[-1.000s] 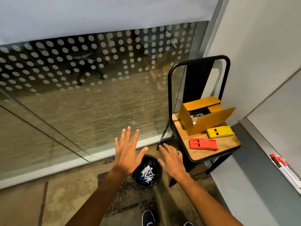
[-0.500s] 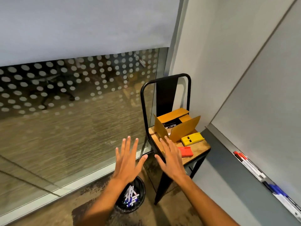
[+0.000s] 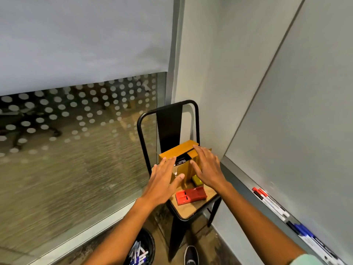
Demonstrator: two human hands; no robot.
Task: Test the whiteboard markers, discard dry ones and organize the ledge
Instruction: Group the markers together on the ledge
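Nearest, at the bottom edge, a black bin (image 3: 147, 245) on the floor holds a heap of capped markers (image 3: 138, 254), by the look of it the rejects, so the discarding seems largely dealt with. A dark shoe (image 3: 191, 255) shows just beside it.

To the right, the ledge (image 3: 248, 190) under the whiteboard (image 3: 305, 131) carries red markers (image 3: 260, 194) and, closer to the camera, blue ones (image 3: 303, 230), lying end to end along the rail.

Further out, both forearms reach over the seat of a black chair (image 3: 183, 215). A red eraser (image 3: 191, 196) lies at the front of the seat, and a yellow one (image 3: 197, 180) is partly hidden under the right wrist. The left hand (image 3: 164, 178) and the right hand (image 3: 207, 169) both have straight, spread fingers and grip nothing; they hover on either side of an open yellow cardboard box (image 3: 178, 152) at the back of the seat, whose dark contents I cannot make out. Whether the fingertips touch the flaps cannot be told.

The step in hand looks like organizing: fetching supplies from the chair. The next move calls for both hands to close on the box sides, or one to dip inside, keeping the loose flaps from folding and the box level.
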